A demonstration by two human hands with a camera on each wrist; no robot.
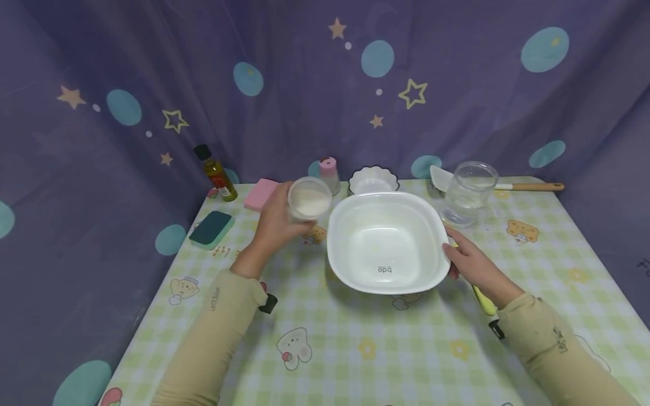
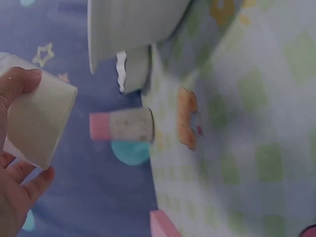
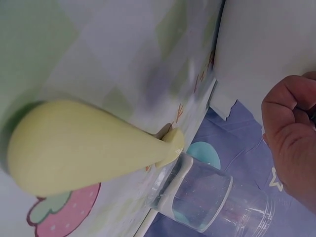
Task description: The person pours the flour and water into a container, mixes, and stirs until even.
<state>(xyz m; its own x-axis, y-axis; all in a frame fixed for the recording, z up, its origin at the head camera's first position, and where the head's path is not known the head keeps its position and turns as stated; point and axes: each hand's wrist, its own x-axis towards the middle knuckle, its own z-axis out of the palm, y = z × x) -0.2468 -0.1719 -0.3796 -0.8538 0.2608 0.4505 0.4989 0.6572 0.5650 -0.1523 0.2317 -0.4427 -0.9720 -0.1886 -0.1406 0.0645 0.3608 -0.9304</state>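
Note:
My left hand (image 1: 278,219) grips a clear plastic cup (image 1: 310,198) of white granules, raised above the table and left of the basin. In the left wrist view the fingers and thumb wrap the tilted cup (image 2: 42,116). A white basin (image 1: 388,245) with "bdo" printed inside is held off the table, its inside tipped toward me. My right hand (image 1: 469,259) pinches the basin's right rim; in the right wrist view its fingers are curled at the basin's wall (image 3: 256,44). Beneath the right hand lies a yellow-handled utensil (image 1: 484,299), its far end hidden.
Along the back stand an oil bottle (image 1: 218,175), a pink sponge (image 1: 260,194), a pink-capped shaker (image 1: 329,175), a scalloped white dish (image 1: 373,179), a clear jar of liquid (image 1: 468,194) and a wooden-handled spatula (image 1: 533,186). A green sponge (image 1: 211,229) lies at the left edge.

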